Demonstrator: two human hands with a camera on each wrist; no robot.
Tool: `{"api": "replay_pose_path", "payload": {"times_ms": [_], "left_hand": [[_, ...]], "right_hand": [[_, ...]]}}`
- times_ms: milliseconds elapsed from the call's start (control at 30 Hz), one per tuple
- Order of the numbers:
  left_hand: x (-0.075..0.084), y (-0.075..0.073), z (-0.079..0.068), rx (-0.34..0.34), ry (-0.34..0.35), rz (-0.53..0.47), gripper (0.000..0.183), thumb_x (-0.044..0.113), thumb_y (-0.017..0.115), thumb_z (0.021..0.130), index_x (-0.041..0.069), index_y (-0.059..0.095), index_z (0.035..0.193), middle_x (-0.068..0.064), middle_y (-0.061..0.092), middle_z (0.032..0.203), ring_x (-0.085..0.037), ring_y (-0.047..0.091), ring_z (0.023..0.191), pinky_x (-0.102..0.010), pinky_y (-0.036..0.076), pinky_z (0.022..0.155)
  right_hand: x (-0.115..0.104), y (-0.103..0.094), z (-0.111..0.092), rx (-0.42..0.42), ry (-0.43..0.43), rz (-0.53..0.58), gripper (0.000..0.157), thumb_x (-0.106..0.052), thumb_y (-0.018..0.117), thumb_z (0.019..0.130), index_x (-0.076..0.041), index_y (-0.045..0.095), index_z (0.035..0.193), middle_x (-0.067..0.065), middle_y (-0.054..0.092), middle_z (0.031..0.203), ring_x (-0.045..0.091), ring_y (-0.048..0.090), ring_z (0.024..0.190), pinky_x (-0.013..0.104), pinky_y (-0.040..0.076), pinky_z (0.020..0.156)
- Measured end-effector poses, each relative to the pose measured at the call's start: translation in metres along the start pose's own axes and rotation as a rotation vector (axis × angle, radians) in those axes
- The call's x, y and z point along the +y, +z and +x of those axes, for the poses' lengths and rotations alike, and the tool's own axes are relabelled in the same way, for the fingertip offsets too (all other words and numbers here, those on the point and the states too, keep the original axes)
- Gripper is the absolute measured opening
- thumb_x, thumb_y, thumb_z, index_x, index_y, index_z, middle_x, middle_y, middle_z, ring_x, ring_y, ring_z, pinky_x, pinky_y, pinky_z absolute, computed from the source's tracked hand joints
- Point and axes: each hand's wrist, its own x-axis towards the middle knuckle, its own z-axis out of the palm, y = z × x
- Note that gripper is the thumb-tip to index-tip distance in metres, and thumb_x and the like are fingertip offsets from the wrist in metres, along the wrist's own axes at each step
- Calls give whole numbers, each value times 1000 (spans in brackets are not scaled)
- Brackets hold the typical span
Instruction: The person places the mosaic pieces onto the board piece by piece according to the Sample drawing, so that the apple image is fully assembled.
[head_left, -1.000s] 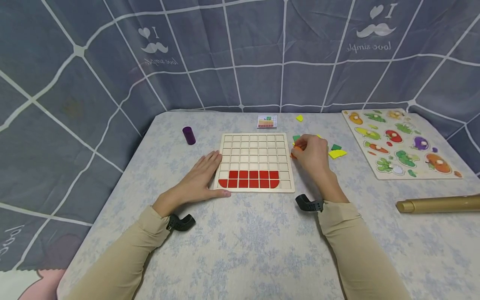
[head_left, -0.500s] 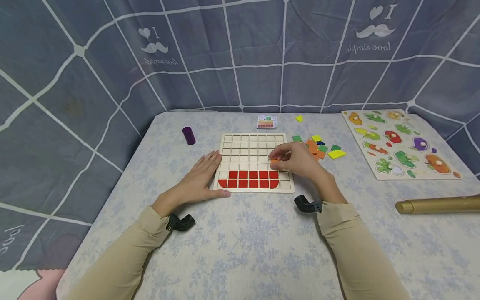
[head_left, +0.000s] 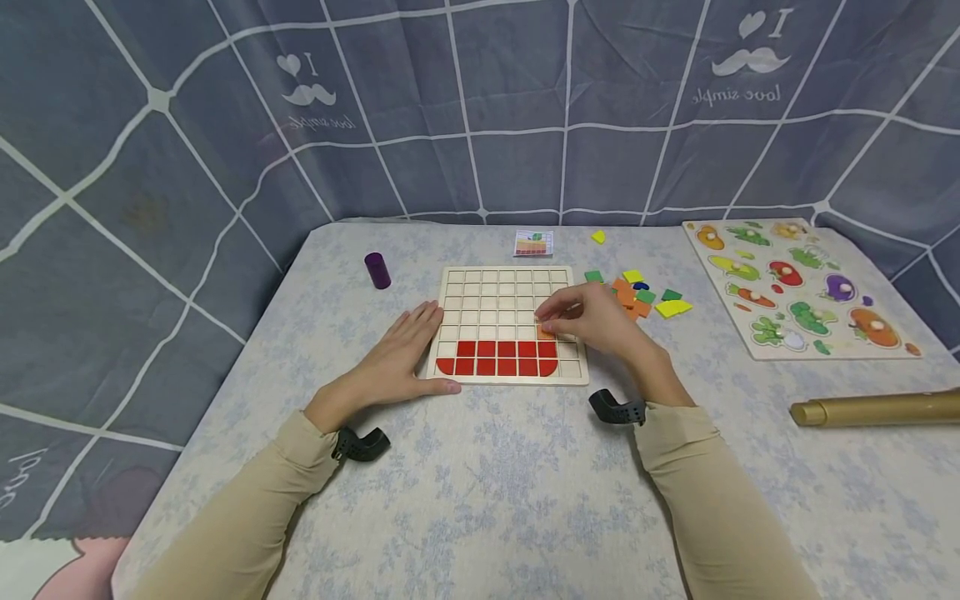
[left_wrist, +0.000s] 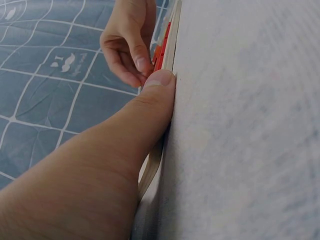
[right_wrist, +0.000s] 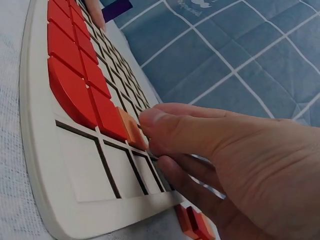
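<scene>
A wooden grid board lies on the table, two rows of red tiles filling cells near its front edge. My left hand rests against the board's left side, fingers straight, with the thumb at the front-left corner. Over the board's right part, my right hand has thumb and curled fingers at a small orange square tile. In the right wrist view that tile sits in a cell directly behind the end red tile, with the thumb tip at its edge. The other fingertips are partly hidden.
Loose orange, green, yellow and blue pieces lie right of the board. Behind it are a small picture card and a yellow piece. A purple cylinder stands left; a vegetable puzzle board and gold tube lie right.
My right hand has moved left from the loose pieces to the board, carrying the orange tile, which has since come down into a cell. My left hand has stayed still.
</scene>
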Motion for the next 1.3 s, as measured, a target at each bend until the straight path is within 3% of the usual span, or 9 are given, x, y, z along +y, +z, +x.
{"api": "replay_pose_path", "payload": {"times_ms": [167, 200, 333, 433, 600, 1033, 1300], "left_hand": [[0, 0, 0, 1, 1, 0, 123, 64, 76, 88, -6, 12, 166, -22, 9, 176, -36, 6, 165, -52, 6, 135], [-1, 0, 0, 1, 1, -1, 123, 64, 76, 88, -6, 12, 166, -23, 9, 176, -36, 6, 165, -52, 6, 135], [-1, 1, 0, 0, 1, 7, 123, 63, 76, 88, -5, 11, 167, -23, 9, 176, -36, 6, 165, -52, 6, 135], [-1, 1, 0, 0, 1, 12, 122, 63, 76, 88, -5, 11, 167, -22, 8, 176, -35, 5, 165, -52, 6, 135], [-2, 1, -1, 0, 1, 11, 122, 62, 76, 89, -5, 11, 167, -22, 8, 176, -35, 5, 165, -52, 6, 135], [-1, 1, -1, -1, 1, 7, 122, 61, 77, 89, -6, 11, 166, -23, 8, 176, -37, 6, 165, -52, 6, 135], [0, 0, -2, -4, -5, 4, 121, 60, 78, 89, -5, 11, 166, -22, 8, 176, -34, 4, 165, -51, 4, 135]], "right_hand": [[4, -6, -2, 145, 19, -46, 16, -9, 81, 94, -6, 81, 110, 9, 79, 104, 24, 72, 98, 44, 60, 92], [5, -7, -3, 183, 28, -58, 16, -7, 80, 94, -5, 81, 110, 11, 79, 102, 26, 72, 96, 43, 56, 97], [9, -13, -7, 357, 93, -137, 14, -3, 79, 93, -2, 80, 107, 16, 78, 96, 29, 71, 88, 41, 55, 88], [13, -16, -10, 414, 139, -188, 13, -4, 81, 91, 0, 80, 104, 18, 77, 94, 29, 69, 84, 35, 55, 70], [15, -19, -12, 389, 187, -217, 19, -5, 83, 90, 0, 80, 107, 19, 77, 97, 29, 66, 87, 29, 52, 65], [15, -23, -12, 338, 214, -229, 26, -6, 83, 90, 1, 78, 115, 22, 76, 107, 35, 67, 99, 44, 55, 85], [12, -23, -12, 267, 227, -243, 30, -9, 83, 91, 1, 75, 118, 18, 74, 107, 31, 64, 97, 37, 52, 80]]}}
